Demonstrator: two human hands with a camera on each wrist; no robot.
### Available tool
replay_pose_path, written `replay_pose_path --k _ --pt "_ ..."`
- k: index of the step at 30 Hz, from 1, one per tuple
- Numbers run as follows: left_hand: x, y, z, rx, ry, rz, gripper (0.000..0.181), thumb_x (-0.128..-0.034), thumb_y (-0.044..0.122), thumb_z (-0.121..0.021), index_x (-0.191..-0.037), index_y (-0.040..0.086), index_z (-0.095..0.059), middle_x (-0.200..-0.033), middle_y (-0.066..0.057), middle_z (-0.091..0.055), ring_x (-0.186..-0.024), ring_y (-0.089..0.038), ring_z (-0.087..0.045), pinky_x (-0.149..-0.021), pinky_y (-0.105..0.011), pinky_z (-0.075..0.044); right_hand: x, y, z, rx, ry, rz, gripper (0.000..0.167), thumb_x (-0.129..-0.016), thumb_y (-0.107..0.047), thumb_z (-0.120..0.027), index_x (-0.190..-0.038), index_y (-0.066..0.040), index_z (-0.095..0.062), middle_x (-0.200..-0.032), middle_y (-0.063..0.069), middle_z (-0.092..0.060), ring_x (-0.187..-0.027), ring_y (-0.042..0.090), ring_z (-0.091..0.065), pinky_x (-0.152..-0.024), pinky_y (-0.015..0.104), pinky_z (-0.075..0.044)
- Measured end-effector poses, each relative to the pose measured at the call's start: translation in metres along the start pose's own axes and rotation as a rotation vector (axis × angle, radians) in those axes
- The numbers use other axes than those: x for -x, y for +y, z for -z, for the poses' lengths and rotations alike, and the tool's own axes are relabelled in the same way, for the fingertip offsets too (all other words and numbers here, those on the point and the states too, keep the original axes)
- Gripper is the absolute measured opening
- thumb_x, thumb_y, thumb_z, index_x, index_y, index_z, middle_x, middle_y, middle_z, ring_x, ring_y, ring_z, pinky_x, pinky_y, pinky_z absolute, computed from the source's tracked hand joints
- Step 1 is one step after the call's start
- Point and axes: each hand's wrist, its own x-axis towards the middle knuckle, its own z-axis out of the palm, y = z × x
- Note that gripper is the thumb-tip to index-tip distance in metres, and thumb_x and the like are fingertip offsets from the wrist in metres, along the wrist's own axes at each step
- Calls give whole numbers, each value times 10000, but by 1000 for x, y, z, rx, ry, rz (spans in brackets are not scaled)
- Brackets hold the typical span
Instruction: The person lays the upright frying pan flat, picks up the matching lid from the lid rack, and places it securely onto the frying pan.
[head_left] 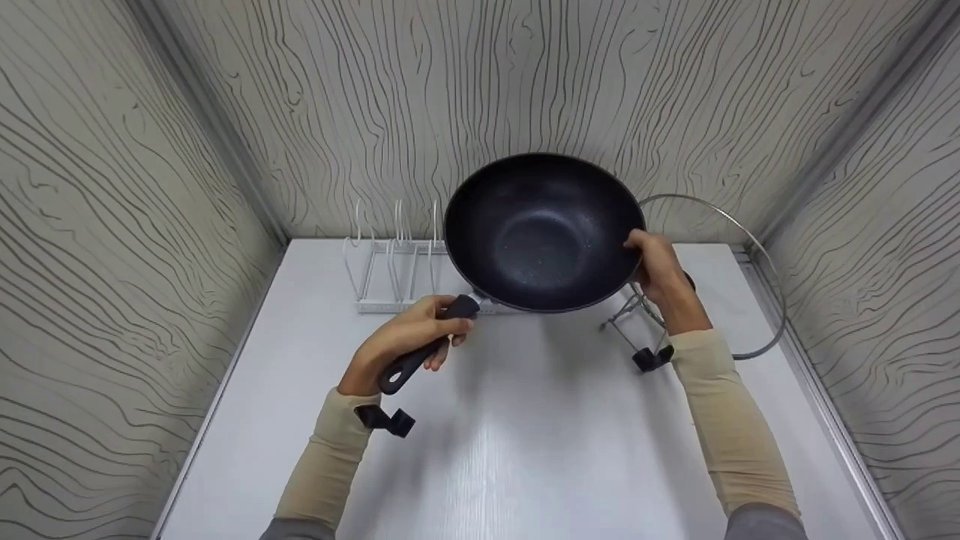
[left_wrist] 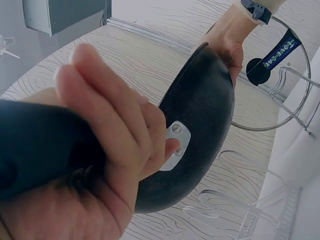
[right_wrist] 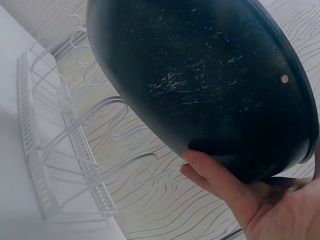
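A black wok (head_left: pixel 546 251) is held up above the white table, its dark inside facing the head camera. My left hand (head_left: pixel 411 330) grips its black handle (head_left: pixel 409 365), fingers wrapped round it in the left wrist view. On the opposite side, my right hand (head_left: pixel 660 271) holds the wok's edge, thumb over the rim and fingers underneath. The right wrist view shows the scuffed dark underside (right_wrist: pixel 200 85) with those fingers against it. Behind and below the wok stands a white wire rack (head_left: pixel 380 306), partly hidden by it.
A glass lid with a metal rim (head_left: pixel 782 300) stands upright at the right, near the right forearm; its black knob (left_wrist: pixel 258 71) shows in the left wrist view. Beside it is a small wire stand (head_left: pixel 619 324). Wood-patterned walls (head_left: pixel 360 97) enclose the table (head_left: pixel 480 450).
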Motion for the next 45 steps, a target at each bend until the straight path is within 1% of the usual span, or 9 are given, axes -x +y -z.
replay_pose_path --k 9,14,21,26,29,34,37,41,45 --pt "5 12 -2 -263 84 23 366 -1055 192 -625 -1329 -21 -508 -773 -41 -630 -414 -87 -574 -422 -243 -507 0 4 0 -18 -1 1 272 -950 -88 -494 -695 -139 -574 -557 -35 -654 -478 66 -630 -451 202 -486" --pt "7 12 -3 -416 154 -10 329 -1062 189 -629 -1302 -19 -544 -772 -43 -619 -418 -82 -573 -424 -233 -497 2 4 0 -24 -4 5 230 -957 -86 -503 -744 -110 -584 -594 -16 -675 -521 85 -672 -482 225 -540" --pt "7 11 -6 -623 314 -26 328 -1040 217 -650 -1256 -27 -613 -732 -52 -650 -441 -103 -569 -463 -217 -457 2 6 0 -27 -2 7 147 -962 -89 -512 -833 -67 -579 -665 12 -704 -592 115 -721 -542 267 -605" --pt "5 10 -11 -730 406 -37 296 -997 195 -671 -1176 -40 -656 -827 -114 -708 -439 -106 -599 -452 -213 -463 3 9 0 -50 8 -10 164 -954 -91 -522 -813 -87 -606 -680 11 -709 -605 113 -711 -555 257 -596" --pt "2 7 -14 -795 473 -36 242 -964 174 -689 -1097 -28 -671 -815 -116 -706 -439 -117 -596 -440 -225 -451 4 10 1 -58 20 -22 196 -952 -81 -527 -772 -106 -600 -670 5 -699 -596 109 -694 -554 255 -589" --pt "-6 -2 -22 -1009 654 -36 173 -916 166 -757 -901 19 -668 -718 -84 -656 -545 -165 -525 -500 -318 -415 3 13 0 -74 22 -31 241 -946 -62 -528 -720 -115 -594 -638 -10 -674 -559 105 -673 -533 257 -584" --pt "-10 -9 -27 -1129 761 -67 184 -900 158 -780 -838 25 -668 -692 -107 -666 -569 -199 -523 -500 -392 -464 3 14 -1 -96 21 -45 277 -940 -45 -520 -683 -109 -600 -602 -8 -656 -519 109 -653 -500 259 -570" --pt "-13 -16 -28 -1197 843 -109 173 -870 129 -784 -785 33 -669 -655 -124 -670 -543 -216 -542 -492 -446 -515 5 15 -2 -87 16 -54 258 -940 -36 -507 -702 -92 -591 -598 3 -651 -517 114 -654 -507 269 -580" --pt "-13 -18 -23 -1194 882 -126 190 -840 105 -785 -727 64 -639 -609 -62 -601 -531 -209 -506 -476 -432 -488 6 15 -3 -58 -11 -40 125 -945 -33 -496 -835 -69 -543 -654 9 -678 -576 120 -701 -572 285 -621"
